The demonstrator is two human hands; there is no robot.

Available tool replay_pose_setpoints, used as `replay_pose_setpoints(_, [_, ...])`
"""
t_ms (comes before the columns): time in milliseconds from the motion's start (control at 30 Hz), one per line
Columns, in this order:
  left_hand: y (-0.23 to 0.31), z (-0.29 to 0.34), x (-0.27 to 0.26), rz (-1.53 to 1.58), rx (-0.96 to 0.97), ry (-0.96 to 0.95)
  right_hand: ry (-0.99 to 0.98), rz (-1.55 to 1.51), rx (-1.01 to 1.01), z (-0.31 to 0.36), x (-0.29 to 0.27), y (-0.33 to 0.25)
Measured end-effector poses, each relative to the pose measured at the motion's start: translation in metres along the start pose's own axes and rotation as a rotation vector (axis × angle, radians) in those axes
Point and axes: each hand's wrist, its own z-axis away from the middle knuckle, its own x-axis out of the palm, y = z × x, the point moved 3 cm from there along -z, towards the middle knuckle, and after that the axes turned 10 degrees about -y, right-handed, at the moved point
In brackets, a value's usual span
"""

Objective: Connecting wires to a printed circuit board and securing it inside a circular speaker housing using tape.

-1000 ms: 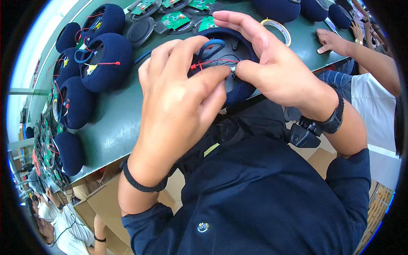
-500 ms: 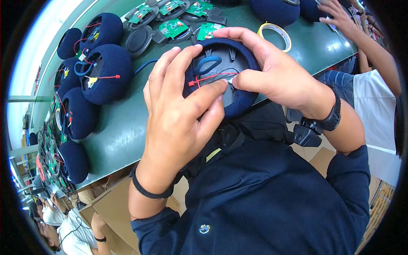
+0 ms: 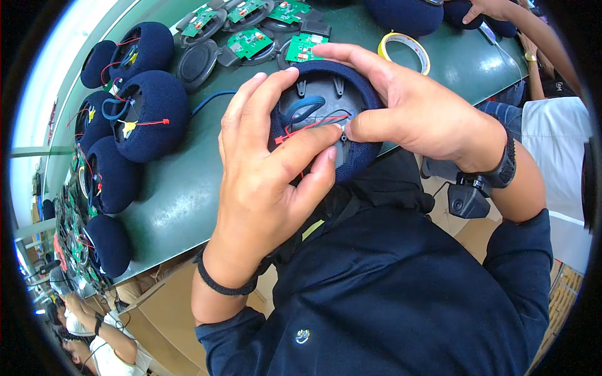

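Between my two hands is a round speaker housing (image 3: 367, 155) covered in dark navy fabric, its open side facing up. My left hand (image 3: 260, 160) grips the left rim, with its index fingertip and thumb inside the opening. My right hand (image 3: 420, 119) wraps the right rim, and its thumb reaches in toward the left index fingertip. The two tips nearly meet by a small pale bit that I cannot make out. Inside the grey-black cavity lie a looped blue cord (image 3: 305, 108) and a thin red wire (image 3: 313, 125) with a red plug, partly under my left fingers.
Several similar navy housings (image 3: 153, 128) with loose wires stand on the green table (image 3: 169, 213) at left. Black discs with green circuit boards (image 3: 251, 42) lie beyond my hands. A yellow tape roll (image 3: 422, 57) sits far right, near another person's hand (image 3: 486, 9).
My right thumb and left fingertips have shifted slightly inside the housing, and its cavity shows more. The other person's hand at the far right has moved onto a navy housing.
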Motion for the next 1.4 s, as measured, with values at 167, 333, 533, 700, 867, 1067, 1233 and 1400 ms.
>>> replay_pose_setpoints(167, [-0.005,-0.001,0.000,0.027,0.028,-0.003,0.045,0.032,0.071,0.003,-0.004,0.000])
replay_pose_setpoints(333, [-0.011,-0.003,-0.010,0.086,-0.006,0.047,0.039,-0.024,0.123,0.003,-0.001,-0.004])
replay_pose_setpoints(533, [-0.006,-0.021,-0.036,0.044,-0.021,-0.051,0.023,-0.067,0.124,0.003,-0.002,0.000])
replay_pose_setpoints(700, [-0.005,-0.029,-0.049,-0.110,0.000,-0.271,0.049,-0.074,0.107,0.004,0.002,0.007])
replay_pose_setpoints(867, [-0.010,-0.046,-0.046,-0.047,0.053,-0.238,0.107,-0.108,0.067,0.008,0.006,0.007])
replay_pose_setpoints(1067, [-0.021,-0.077,-0.047,0.156,0.101,-0.355,0.138,-0.107,-0.115,0.008,0.014,0.011])
replay_pose_setpoints(1233, [-0.015,-0.097,-0.042,0.110,0.346,-0.451,0.225,-0.092,-0.159,0.008,0.013,0.017])
replay_pose_setpoints(1400, [-0.007,-0.115,-0.044,0.115,0.455,-0.445,0.248,-0.142,-0.186,0.008,0.017,0.020])
